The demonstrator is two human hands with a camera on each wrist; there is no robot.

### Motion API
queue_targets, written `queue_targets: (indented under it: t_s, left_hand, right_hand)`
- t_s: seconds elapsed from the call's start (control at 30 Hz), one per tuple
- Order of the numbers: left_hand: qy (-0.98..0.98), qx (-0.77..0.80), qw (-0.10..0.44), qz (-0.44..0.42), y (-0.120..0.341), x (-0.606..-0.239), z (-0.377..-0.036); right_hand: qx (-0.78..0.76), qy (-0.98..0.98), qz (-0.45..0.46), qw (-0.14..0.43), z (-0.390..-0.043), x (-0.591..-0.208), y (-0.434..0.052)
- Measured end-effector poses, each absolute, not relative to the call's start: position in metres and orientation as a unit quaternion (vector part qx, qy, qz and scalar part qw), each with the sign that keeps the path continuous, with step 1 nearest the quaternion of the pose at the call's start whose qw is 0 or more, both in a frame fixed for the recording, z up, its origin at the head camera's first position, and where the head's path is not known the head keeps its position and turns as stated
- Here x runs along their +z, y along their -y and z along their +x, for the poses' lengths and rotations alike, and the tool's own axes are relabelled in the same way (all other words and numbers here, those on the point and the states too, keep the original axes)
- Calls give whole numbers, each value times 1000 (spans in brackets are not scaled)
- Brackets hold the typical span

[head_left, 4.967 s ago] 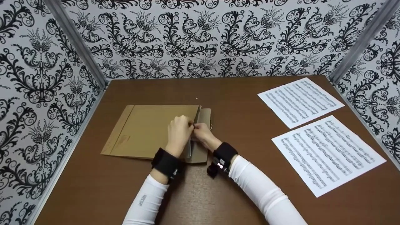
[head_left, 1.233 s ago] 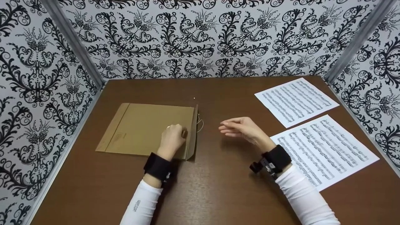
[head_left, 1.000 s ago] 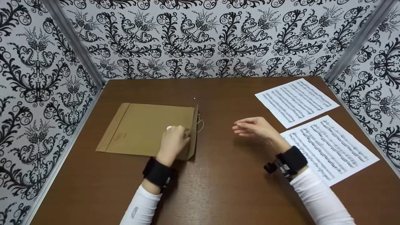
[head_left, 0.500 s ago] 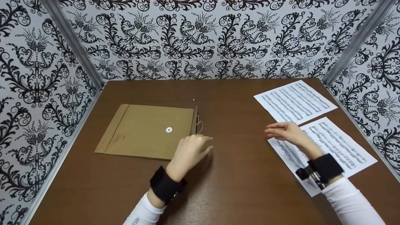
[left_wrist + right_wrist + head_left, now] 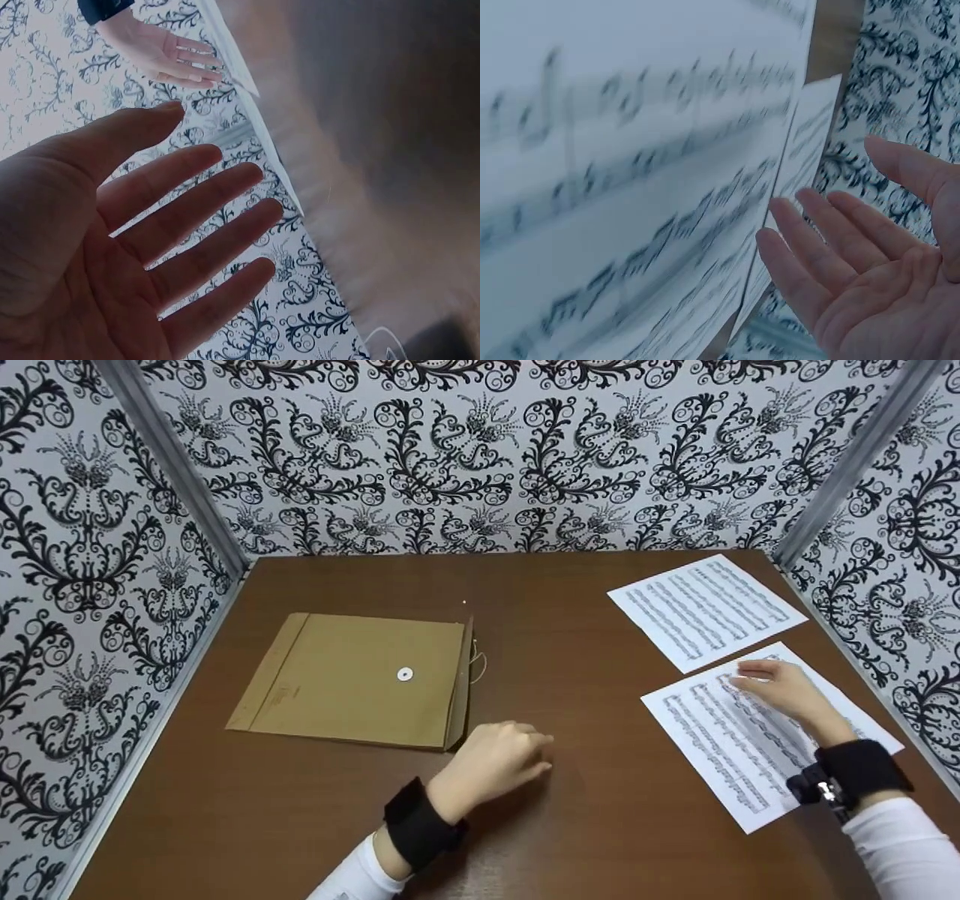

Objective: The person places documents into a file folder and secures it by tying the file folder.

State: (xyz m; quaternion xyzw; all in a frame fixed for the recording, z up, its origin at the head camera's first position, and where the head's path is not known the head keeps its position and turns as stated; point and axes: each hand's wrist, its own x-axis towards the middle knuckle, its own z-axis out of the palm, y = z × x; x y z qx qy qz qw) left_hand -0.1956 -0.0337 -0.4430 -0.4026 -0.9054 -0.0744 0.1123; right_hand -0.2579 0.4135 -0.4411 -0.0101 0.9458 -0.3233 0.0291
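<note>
Envelope (image 5: 349, 679) flat toward the left edge of the table (image 5: 615, 832), end flap (image 5: 463, 690) tilted up. Just beside the envelope's near right corner — left hand (image 5: 495, 761), fingers loosely straight and spread. Over the nearer music sheet (image 5: 712, 742), by the right edge — right hand (image 5: 787, 690), fingers extended, contact impossible to tell. Toward the far right corner, farther music sheet (image 5: 705, 611).

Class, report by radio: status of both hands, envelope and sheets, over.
Left hand empty, fingers extended, near brown envelope. Right hand empty, over nearer music sheet. Envelope on table, white button up. Nothing seen between right hand and sheet.
</note>
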Motion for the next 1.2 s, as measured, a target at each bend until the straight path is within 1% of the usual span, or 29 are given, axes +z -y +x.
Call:
queue_targets:
  t_s: [0.23,0.4,0.63,0.83,1.2]
  left_hand:
    - [892,-54,92,-440,26,-449,-187]
    - [886,-37,73,-457,22,-454,-181]
    - [882,-24,59,-467,19,-456,-178]
    - [882,-26,46,-469,20,-453,-176]
    - [882,-36,39,-468,23,-454,-178]
  right_hand:
    - [-288,-952,55,84,-249,-437,-455]
    - [-262,-956,78,105,-249,-439,-472]
    - [-226,-961,65,146,-257,-449,-488]
    - [-233,-954,58,178,-262,-455,-493]
    - [-224,-952,51,202,-262,-456,-494]
